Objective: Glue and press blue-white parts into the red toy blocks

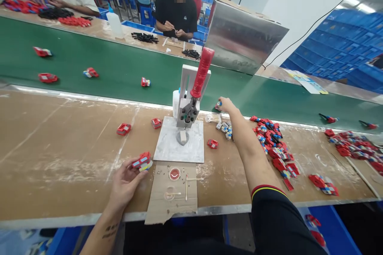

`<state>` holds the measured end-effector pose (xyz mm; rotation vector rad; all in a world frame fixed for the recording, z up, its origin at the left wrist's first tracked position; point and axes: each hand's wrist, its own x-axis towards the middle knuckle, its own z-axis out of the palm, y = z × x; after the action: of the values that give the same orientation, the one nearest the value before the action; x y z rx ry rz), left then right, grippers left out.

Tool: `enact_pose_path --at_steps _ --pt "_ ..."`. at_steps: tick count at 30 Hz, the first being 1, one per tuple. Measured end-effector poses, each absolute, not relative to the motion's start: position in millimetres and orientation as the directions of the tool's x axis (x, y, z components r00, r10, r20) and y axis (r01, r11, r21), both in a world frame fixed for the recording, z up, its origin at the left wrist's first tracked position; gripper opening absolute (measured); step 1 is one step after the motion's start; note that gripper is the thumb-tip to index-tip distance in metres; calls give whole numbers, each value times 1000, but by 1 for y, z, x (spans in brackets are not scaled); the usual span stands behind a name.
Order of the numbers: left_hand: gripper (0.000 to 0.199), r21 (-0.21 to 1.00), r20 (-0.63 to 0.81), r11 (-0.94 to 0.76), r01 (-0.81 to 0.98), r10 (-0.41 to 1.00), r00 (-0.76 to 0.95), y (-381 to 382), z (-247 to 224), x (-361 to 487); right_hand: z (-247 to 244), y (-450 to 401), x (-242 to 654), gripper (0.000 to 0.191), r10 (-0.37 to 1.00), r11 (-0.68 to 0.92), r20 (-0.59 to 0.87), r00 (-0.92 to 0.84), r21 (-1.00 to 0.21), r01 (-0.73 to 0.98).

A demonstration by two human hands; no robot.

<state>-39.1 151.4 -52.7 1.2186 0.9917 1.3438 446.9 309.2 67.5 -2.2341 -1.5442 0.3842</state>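
My left hand (127, 183) holds a red toy car body (143, 161) with blue and yellow parts, left of the press plate. My right hand (228, 105) reaches to the green belt's near edge, its fingers closed on a small grey-and-blue part (218, 105). Between the hands stands a hand press with a red handle (202, 71); a light block (183, 136) sits on its white base plate (167, 147). Small grey, blue and yellow parts (225, 129) lie under my right forearm. Single red car bodies (213, 144) rest on both sides of the plate.
Cardboard (155, 199) bears a cup of red liquid (174, 174) and cotton swabs (186, 189). Red parts are heaped (279, 153) at right. Several car pieces lie on the green belt (119, 63). Across it, a person (176, 12) in black works beside a white bottle (115, 24).
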Motion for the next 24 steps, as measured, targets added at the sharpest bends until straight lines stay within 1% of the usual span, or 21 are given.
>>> enact_pose_path --at_steps 4,6,8,9,10,11,12,13,14,16,19,21,24 --pt "47 985 138 -132 -110 990 43 159 -48 -37 62 308 456 42 933 -319 26 359 -399 860" --pt "48 981 170 -161 -106 982 79 171 -36 -28 68 298 464 48 921 -313 95 377 -394 864" --pt "46 969 234 -217 -114 959 160 188 -19 -13 79 286 466 54 896 -291 202 396 -406 866" --pt "43 959 275 -253 -126 938 213 197 -11 -3 88 279 463 54 878 -231 290 381 -442 867" --pt "39 949 312 -284 -139 912 266 206 -3 8 97 271 455 53 853 -117 396 340 -490 864" --pt "36 938 345 -313 -148 884 316 215 3 19 108 263 442 51 815 45 509 278 -533 845" --pt "33 925 379 -346 -155 855 354 224 7 29 121 254 425 50 755 238 621 208 -556 796" --pt "31 911 412 -380 -161 828 379 232 9 39 135 246 404 50 694 422 708 132 -549 721" --pt "30 898 440 -410 -161 811 385 239 9 48 149 238 380 52 669 526 739 73 -541 656" --pt "31 872 487 -461 -163 790 373 250 3 62 179 227 330 58 679 600 734 9 -562 570" --pt "39 852 522 -499 -160 784 335 257 -12 73 213 221 272 68 723 608 690 -29 -616 501" --pt "41 846 532 -509 -161 777 336 257 -19 75 223 221 253 65 750 583 661 -14 -651 487" --pt "35 845 526 -517 -134 763 376 255 -21 73 223 211 247 54 773 557 634 8 -685 469"
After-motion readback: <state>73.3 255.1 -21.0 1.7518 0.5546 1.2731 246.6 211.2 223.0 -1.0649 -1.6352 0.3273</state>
